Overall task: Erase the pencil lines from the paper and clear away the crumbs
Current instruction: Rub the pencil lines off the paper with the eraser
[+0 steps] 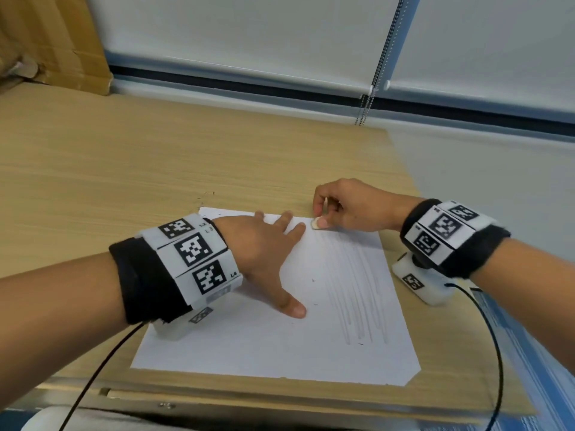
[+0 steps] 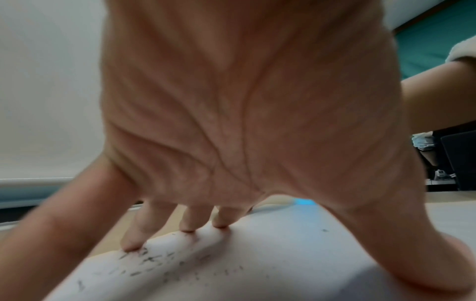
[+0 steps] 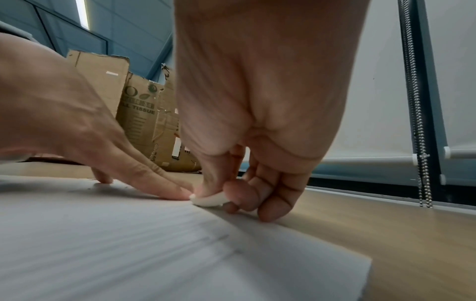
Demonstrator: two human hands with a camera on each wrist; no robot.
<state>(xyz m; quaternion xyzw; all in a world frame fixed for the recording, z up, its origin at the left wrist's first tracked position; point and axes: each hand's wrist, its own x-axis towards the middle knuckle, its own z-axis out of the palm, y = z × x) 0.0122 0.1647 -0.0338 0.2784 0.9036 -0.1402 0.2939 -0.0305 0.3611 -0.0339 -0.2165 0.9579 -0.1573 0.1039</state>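
A white sheet of paper (image 1: 249, 343) lies on the wooden desk (image 1: 124, 157), with faint grey pencil lines (image 1: 351, 290) running down its right half. My left hand (image 1: 264, 244) lies spread flat on the sheet, fingertips near the far edge, thumb pressing mid-page. My right hand (image 1: 348, 209) pinches a small white eraser (image 1: 315, 223) between thumb and fingers, its tip on the paper's far right edge, just beside my left forefinger. In the right wrist view the eraser (image 3: 208, 200) touches the sheet (image 3: 103, 234). Dark eraser crumbs (image 2: 154, 262) lie scattered under my left hand (image 2: 244, 122).
Cardboard boxes (image 1: 53, 42) stand at the desk's far left corner. A roller blind with a bead chain (image 1: 373, 76) hangs behind the desk. The desk's right edge drops off just past my right wrist. A few crumbs (image 1: 207, 195) lie on the wood beyond the paper.
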